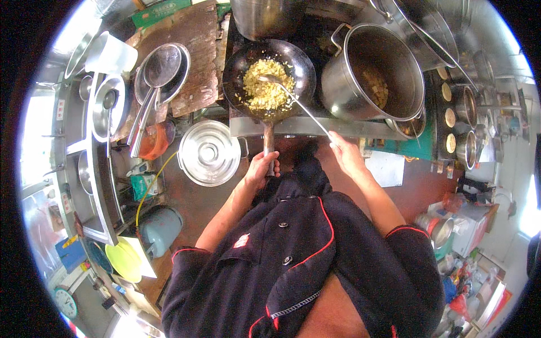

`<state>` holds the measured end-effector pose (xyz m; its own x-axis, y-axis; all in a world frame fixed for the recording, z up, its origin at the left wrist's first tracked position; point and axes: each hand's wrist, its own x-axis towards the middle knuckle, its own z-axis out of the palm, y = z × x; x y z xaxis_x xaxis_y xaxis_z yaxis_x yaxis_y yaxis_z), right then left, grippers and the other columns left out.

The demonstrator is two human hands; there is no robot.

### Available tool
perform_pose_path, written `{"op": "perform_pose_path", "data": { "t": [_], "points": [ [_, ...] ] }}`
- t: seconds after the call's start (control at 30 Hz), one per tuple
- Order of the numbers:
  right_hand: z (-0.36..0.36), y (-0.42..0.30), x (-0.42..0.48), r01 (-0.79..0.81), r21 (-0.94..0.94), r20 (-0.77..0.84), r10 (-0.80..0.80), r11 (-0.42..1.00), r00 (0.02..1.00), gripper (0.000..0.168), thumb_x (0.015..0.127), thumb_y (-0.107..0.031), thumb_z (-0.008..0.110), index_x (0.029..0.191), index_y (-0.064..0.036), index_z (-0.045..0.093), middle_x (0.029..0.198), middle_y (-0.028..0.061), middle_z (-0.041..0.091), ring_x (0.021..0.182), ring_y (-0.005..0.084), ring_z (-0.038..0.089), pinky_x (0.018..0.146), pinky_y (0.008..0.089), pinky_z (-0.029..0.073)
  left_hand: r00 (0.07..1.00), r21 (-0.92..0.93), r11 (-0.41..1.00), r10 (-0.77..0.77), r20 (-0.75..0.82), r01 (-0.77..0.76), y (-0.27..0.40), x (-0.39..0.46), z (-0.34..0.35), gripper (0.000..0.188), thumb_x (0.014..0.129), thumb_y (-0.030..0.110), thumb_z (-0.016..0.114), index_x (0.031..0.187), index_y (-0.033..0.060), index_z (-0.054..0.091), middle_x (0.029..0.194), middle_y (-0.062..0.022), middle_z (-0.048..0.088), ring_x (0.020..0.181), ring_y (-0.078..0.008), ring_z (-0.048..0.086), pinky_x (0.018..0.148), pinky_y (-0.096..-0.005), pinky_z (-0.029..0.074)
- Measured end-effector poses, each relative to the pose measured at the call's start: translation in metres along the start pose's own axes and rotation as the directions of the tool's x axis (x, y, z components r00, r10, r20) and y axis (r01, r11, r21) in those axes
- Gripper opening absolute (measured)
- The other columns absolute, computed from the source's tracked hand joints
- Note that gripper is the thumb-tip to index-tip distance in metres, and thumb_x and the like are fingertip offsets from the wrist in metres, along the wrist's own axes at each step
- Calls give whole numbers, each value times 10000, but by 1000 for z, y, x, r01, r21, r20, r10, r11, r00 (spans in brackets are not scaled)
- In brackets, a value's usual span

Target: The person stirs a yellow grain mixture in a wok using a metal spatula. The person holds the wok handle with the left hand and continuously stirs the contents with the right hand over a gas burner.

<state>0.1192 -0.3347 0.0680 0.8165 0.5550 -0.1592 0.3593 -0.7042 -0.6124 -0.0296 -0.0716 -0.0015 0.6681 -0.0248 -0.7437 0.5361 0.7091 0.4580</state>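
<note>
My left hand (260, 167) is wrapped around the wooden handle (269, 139) of a dark wok (305, 72) that sits on the stove. Loose yellow-and-white food (270, 95), chopped fine and perhaps egg with rice, is heaped in the wok's middle. In my right hand (345, 151) is the end of a long metal ladle (310, 112). The ladle's bowl (269, 78) rests on or in the yellow food; what lies beneath it is hidden.
Right of the wok stands a deep steel stockpot (351, 84) with pale chunks inside. Another large pot (268, 19) is behind. At left, strainers (162, 65) rest over a bowl, near a lidded pot (209, 153) and a gas cylinder (160, 230). Flat round breads (450, 117) line the right.
</note>
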Motion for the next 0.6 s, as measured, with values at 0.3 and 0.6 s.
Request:
{"op": "perform_pose_path", "data": {
  "t": [0.3, 0.6],
  "points": [
    [-9, -15, -16, -2, 117, 96, -10, 993, 995, 401, 985, -223, 580, 1350, -56, 558, 1162, 247, 662, 1045, 413, 661, 880, 434, 535, 1000, -53, 999, 5, -13, -6, -3, 0, -1, 172, 928, 221, 669, 947, 76, 578, 740, -48, 588, 575, -171, 570, 519, -339, 517],
    [24, -32, 14, -121, 185, 44, 115, 975, 992, 427, 983, -231, 582, 1381, -80, 538, 1180, 258, 647, 1087, 415, 642, 907, 440, 521, 1000, -42, 999, 14, -27, -15, -4, -1, 0, 195, 924, 221, 680, 936, 67, 561, 722, -54, 590, 568, -169, 585, 504, -338, 516]
  ]
}}
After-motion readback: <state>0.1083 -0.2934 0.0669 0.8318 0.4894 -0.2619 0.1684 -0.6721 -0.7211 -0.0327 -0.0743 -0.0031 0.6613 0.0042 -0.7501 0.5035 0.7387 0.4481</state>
